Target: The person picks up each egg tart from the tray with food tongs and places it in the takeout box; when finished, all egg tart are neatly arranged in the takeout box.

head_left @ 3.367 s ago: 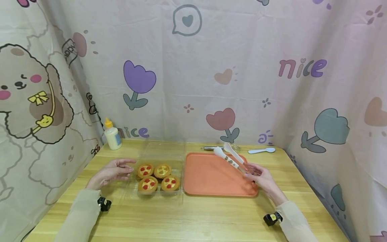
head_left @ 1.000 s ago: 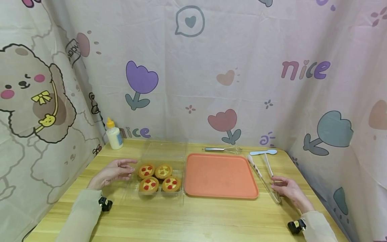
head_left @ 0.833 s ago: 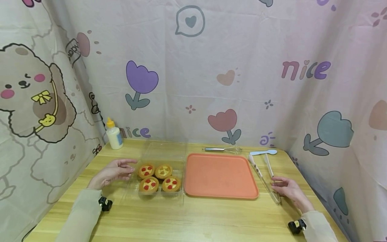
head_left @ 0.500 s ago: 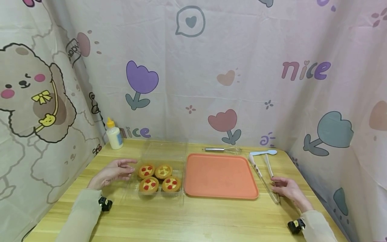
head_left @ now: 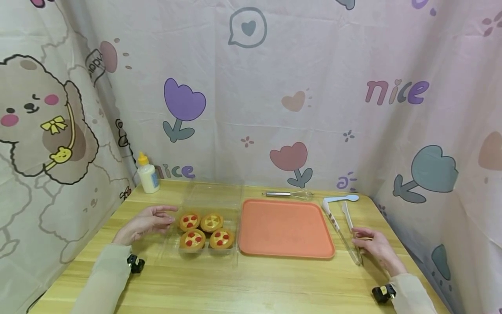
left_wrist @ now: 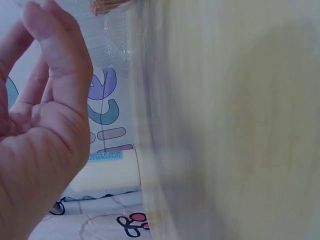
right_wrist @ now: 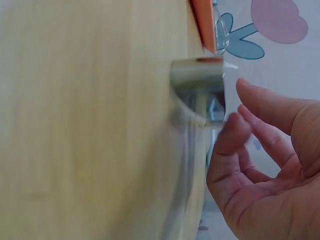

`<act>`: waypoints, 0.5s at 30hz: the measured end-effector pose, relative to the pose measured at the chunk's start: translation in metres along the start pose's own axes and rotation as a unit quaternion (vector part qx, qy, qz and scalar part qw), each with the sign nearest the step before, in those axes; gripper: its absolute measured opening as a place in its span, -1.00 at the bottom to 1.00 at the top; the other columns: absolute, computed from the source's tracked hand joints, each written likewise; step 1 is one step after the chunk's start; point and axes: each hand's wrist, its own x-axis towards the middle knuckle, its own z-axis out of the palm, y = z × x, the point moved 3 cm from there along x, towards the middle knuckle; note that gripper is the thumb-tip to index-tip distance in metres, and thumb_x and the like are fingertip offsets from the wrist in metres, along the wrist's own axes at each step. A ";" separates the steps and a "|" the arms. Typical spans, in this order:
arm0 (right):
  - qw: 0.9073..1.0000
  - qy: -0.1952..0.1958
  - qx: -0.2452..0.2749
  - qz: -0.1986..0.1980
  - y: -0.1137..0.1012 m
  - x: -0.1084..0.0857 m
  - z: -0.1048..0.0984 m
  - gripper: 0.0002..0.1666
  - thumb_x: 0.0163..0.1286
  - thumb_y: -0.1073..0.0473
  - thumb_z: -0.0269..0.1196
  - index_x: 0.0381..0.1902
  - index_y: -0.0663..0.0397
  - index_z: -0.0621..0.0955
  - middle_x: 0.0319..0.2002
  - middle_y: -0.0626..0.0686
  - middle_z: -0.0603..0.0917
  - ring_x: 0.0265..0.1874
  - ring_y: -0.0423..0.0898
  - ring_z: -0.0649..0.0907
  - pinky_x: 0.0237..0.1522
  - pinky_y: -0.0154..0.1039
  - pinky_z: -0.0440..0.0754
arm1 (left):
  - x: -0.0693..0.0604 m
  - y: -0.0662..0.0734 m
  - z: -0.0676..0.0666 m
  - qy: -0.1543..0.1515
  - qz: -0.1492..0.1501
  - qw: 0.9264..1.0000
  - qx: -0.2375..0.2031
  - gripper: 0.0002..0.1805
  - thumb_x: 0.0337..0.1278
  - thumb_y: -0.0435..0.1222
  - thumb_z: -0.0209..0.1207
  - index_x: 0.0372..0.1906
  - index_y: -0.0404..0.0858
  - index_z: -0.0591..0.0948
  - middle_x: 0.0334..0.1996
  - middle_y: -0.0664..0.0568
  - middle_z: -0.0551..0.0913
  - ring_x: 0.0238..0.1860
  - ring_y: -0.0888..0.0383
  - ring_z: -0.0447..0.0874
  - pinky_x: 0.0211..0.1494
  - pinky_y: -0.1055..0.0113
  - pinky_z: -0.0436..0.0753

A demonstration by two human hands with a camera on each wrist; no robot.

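In the head view, my left hand (head_left: 146,223) hovers beside the left edge of a clear plastic container (head_left: 231,209), its fingers loosely bent and holding nothing. Several small tarts (head_left: 192,240) with red or yellow tops sit in the container, whose clear lid stands back. Metal tongs (head_left: 347,247) with pale patterned tips lie spread on the table, right of an orange tray (head_left: 286,229). The fingertips of my right hand (head_left: 377,246) are at the right arm of the tongs, loosely bent. Between the thumb and fingers a gap shows in the right wrist view, close to the tongs' bent metal end (right_wrist: 197,75).
A whisk (head_left: 288,194) lies behind the tray. A pale blue spoon (head_left: 341,198) lies at the back right, near the tongs' tips. The bottle with a yellow nozzle (head_left: 149,179) stands at the back left corner. Printed curtains (head_left: 243,109) hang round the table.
The tongs, earlier held over the tray in my right hand, now lie to its right. In the last half second their bent end has shifted slightly left. My left hand has stayed in place.
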 end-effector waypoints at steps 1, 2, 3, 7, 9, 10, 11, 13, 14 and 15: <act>1.000 0.002 -0.002 -0.003 -0.002 0.000 0.001 -0.33 0.28 0.28 0.32 0.30 0.43 0.40 0.06 0.35 0.56 -0.35 -0.35 0.60 -0.38 -0.31 0.69 | -0.001 0.000 0.000 -0.001 -0.001 1.000 0.005 -0.39 0.31 -0.40 0.16 0.38 -0.48 0.25 -0.14 -0.12 0.66 -0.18 0.11 0.70 -0.04 0.15 0.77; 1.000 0.002 -0.009 -0.009 -0.004 -0.001 0.002 -0.33 0.29 0.27 0.32 0.30 0.43 0.40 0.05 0.33 0.57 -0.34 -0.34 0.60 -0.38 -0.31 0.68 | -0.002 0.001 0.000 -0.003 -0.003 1.000 0.010 -0.38 0.32 -0.38 0.15 0.38 -0.48 0.24 -0.13 -0.11 0.65 -0.18 0.12 0.69 -0.05 0.16 0.77; 1.000 -0.003 -0.016 -0.014 -0.007 0.000 0.004 -0.34 0.30 0.26 0.32 0.30 0.43 0.41 0.03 0.32 0.58 -0.33 -0.32 0.60 -0.38 -0.31 0.67 | -0.002 0.001 0.000 -0.002 -0.006 1.000 0.020 -0.39 0.33 -0.36 0.15 0.39 -0.47 0.24 -0.07 -0.15 0.64 -0.15 0.10 0.68 -0.04 0.16 0.76; 0.998 -0.038 -0.031 -0.030 -0.023 0.004 0.016 -0.36 0.32 0.21 0.32 0.28 0.40 0.44 -0.03 0.24 0.64 -0.33 -0.20 0.62 -0.40 -0.31 0.64 | -0.002 0.005 0.001 0.011 -0.019 0.999 0.047 -0.37 0.36 -0.28 0.14 0.40 -0.46 0.23 0.21 -0.33 0.46 0.01 0.00 0.62 0.03 0.12 0.71; 0.997 -0.060 -0.039 -0.037 -0.032 0.007 0.024 -0.38 0.33 0.19 0.32 0.28 0.36 0.45 -0.03 0.23 0.65 -0.34 -0.16 0.61 -0.45 -0.31 0.61 | -0.001 0.007 0.002 0.026 -0.026 0.997 0.060 -0.36 0.36 -0.24 0.14 0.40 -0.45 0.24 0.32 -0.39 0.33 0.09 -0.04 0.57 0.06 0.11 0.69; 0.996 -0.070 -0.041 -0.041 -0.036 0.008 0.028 -0.38 0.33 0.18 0.32 0.28 0.34 0.47 -0.03 0.21 0.65 -0.35 -0.15 0.60 -0.47 -0.31 0.59 | 0.000 0.008 0.003 0.031 -0.027 0.997 0.064 -0.36 0.37 -0.23 0.14 0.39 -0.46 0.24 0.33 -0.40 0.31 0.10 -0.04 0.56 0.06 0.13 0.69; 0.995 -0.081 -0.035 -0.043 -0.041 0.010 0.033 -0.39 0.33 0.18 0.32 0.28 0.33 0.46 -0.03 0.21 0.65 -0.38 -0.14 0.59 -0.52 -0.30 0.57 | 0.000 0.009 0.004 0.040 -0.027 0.997 0.067 -0.36 0.37 -0.22 0.14 0.39 -0.46 0.25 0.33 -0.40 0.31 0.11 -0.04 0.55 0.06 0.14 0.68; 0.993 -0.097 -0.036 -0.060 -0.050 0.014 0.043 -0.39 0.33 0.19 0.32 0.27 0.33 0.47 -0.03 0.23 0.65 -0.35 -0.16 0.58 -0.51 -0.31 0.58 | 0.003 0.011 0.006 0.057 -0.027 0.996 0.070 -0.37 0.37 -0.19 0.15 0.38 -0.44 0.26 0.32 -0.39 0.32 0.12 -0.04 0.54 0.08 0.16 0.68; 0.992 -0.101 -0.033 -0.066 -0.054 0.016 0.049 -0.41 0.33 0.18 0.32 0.26 0.33 0.49 -0.03 0.23 0.65 -0.34 -0.16 0.59 -0.51 -0.31 0.59 | 0.004 0.012 0.007 0.065 -0.024 0.995 0.076 -0.36 0.38 -0.18 0.14 0.39 -0.43 0.26 0.32 -0.39 0.32 0.14 -0.05 0.53 0.11 0.16 0.67; 0.991 -0.107 -0.028 -0.070 -0.059 0.018 0.055 -0.42 0.32 0.18 0.32 0.25 0.32 0.50 -0.04 0.24 0.66 -0.35 -0.15 0.58 -0.51 -0.31 0.59 | 0.005 0.012 0.007 0.074 -0.022 0.994 0.079 -0.36 0.38 -0.18 0.14 0.39 -0.43 0.26 0.31 -0.39 0.33 0.14 -0.07 0.53 0.12 0.15 0.66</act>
